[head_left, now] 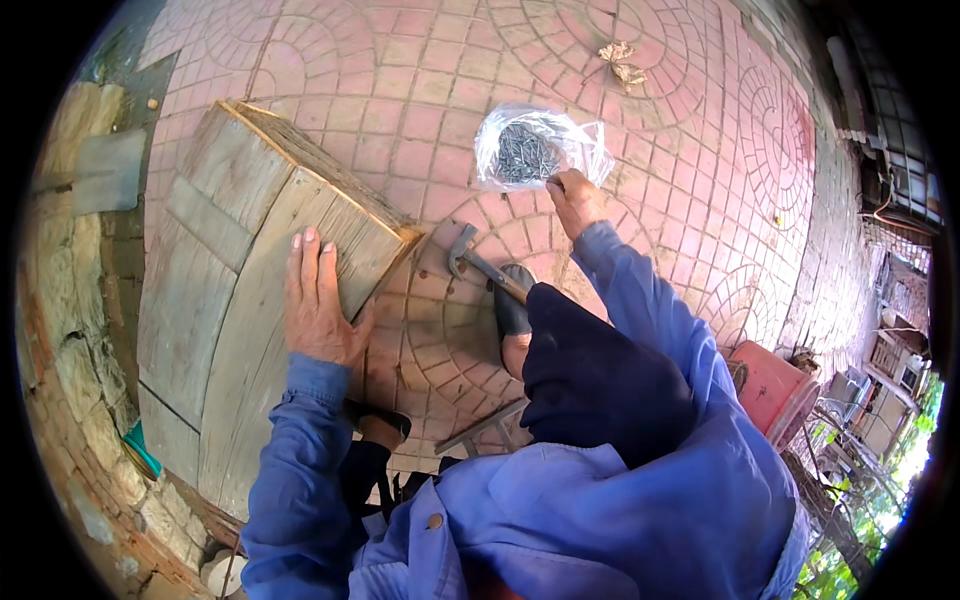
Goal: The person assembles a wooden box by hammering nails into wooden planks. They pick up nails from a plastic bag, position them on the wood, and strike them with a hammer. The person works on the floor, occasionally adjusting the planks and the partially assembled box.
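My left hand (322,305) lies flat, fingers stretched out, on the top boards of a weathered wooden box (215,260), near its right edge. My right hand (577,203) is at the near rim of a clear plastic bag (592,150), with thumb and fingers pinched together. Whether they grip the bag's edge or a nail is hidden. Inside the bag, which stands open on the paving, is a heap of grey nails (525,152). Between box and bag, a claw hammer (465,247) points its head away from me; my dark trouser leg covers the handle's end.
Pink patterned paving (420,60) spreads around. A rough stone edging (85,270) runs along the left. To the right sits a red bucket (765,385), with branches behind it. Dry leaves (622,65) lie far off. A wooden stool part (485,430) shows near my legs.
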The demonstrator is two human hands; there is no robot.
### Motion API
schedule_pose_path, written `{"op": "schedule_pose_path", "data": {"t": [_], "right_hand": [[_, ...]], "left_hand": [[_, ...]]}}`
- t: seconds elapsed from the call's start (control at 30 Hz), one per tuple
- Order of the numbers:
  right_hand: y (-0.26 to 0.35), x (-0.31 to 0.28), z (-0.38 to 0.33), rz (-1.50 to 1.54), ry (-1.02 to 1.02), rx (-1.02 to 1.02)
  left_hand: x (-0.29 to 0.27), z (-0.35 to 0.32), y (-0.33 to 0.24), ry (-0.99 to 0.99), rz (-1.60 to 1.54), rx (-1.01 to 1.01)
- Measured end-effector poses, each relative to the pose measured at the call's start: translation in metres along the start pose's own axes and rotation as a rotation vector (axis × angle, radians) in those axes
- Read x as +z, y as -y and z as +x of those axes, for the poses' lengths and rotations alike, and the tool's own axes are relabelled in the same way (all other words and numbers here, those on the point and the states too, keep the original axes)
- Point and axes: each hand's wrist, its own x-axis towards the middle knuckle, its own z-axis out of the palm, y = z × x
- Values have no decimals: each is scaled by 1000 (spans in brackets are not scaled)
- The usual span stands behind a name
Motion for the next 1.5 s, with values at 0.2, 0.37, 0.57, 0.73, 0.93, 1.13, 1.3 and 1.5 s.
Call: {"op": "schedule_pose_path", "data": {"t": [0.2, 0.37, 0.57, 0.73, 0.93, 1.13, 1.3, 1.5], "right_hand": [[-26, 47, 57, -32, 122, 171], [-47, 84, 75, -277, 66, 137], [-46, 72, 66, 651, 203, 561], [-44, 55, 53, 854, 189, 627], [-34, 50, 41, 967, 66, 619], [-29, 36, 34, 921, -29, 515], [-27, 24, 36, 514, -14, 518], [-35, 48, 43, 44, 174, 81]], "left_hand": [[-2, 3, -3, 21, 68, -4], [-3, 4, -5, 32, 102, -7], [0, 2, -2, 30, 104, -1], [2, 3, -3, 0, 89, 15], [1, 2, -4, -3, 105, 22], [0, 0, -7, 18, 86, 2], [1, 1, -8, 15, 126, 9], [3, 0, -5, 24, 146, 29]]}}
